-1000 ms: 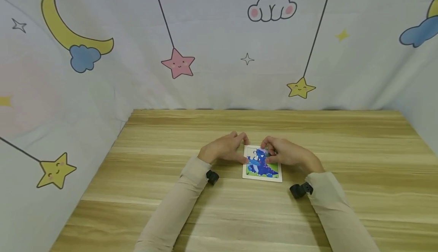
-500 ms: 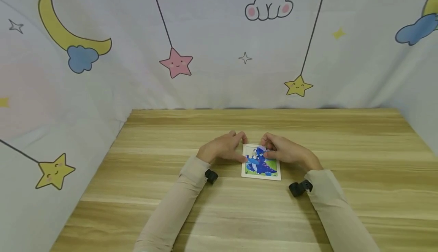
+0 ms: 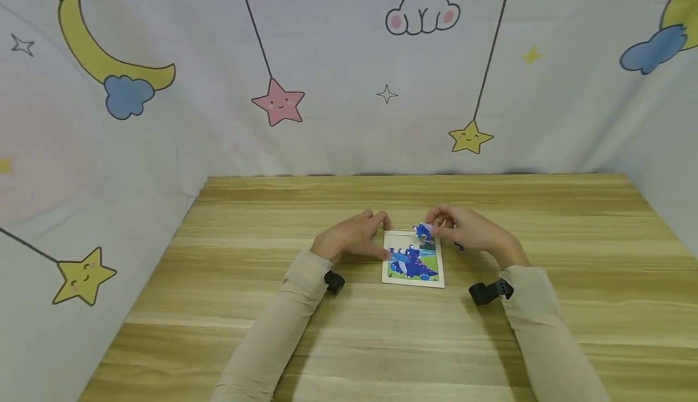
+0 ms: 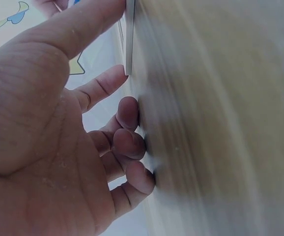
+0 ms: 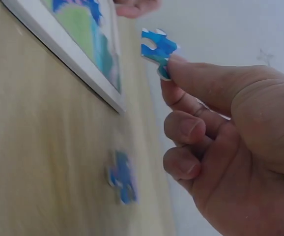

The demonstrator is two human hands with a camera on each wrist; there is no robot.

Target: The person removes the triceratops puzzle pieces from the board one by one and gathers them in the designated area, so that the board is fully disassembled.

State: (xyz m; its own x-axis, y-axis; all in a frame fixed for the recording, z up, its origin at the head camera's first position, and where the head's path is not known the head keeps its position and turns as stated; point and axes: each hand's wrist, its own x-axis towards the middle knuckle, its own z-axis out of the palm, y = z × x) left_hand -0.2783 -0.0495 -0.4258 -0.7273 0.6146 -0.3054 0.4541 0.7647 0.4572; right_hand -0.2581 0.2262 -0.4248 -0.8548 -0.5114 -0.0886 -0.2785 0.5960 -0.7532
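Note:
A square jigsaw puzzle board (image 3: 412,284) with a pale rim and a blue dinosaur picture lies on the table. My left hand (image 3: 353,236) holds its left side, thumb on the rim and index fingertip at the far left corner. The other left fingers (image 4: 130,142) are bent, tips on the tabletop. Over the board's far edge, my right hand (image 3: 473,230) pinches a blue jigsaw piece (image 5: 156,44) between thumb and index finger. Bare backing shows in the upper part of the board. A second jigsaw piece (image 5: 123,178) lies loose on the table below the right hand.
The wood-grain table (image 3: 349,347) runs back to a white cloth (image 3: 338,38) printed with stars, a moon and an animal. Black wrist cameras sit on both forearms, near the sleeve cuffs.
My right hand has lifted the blue jigsaw piece out of the board and moved slightly right and away. The loose piece beside it has come into sight. My left hand stays at the board.

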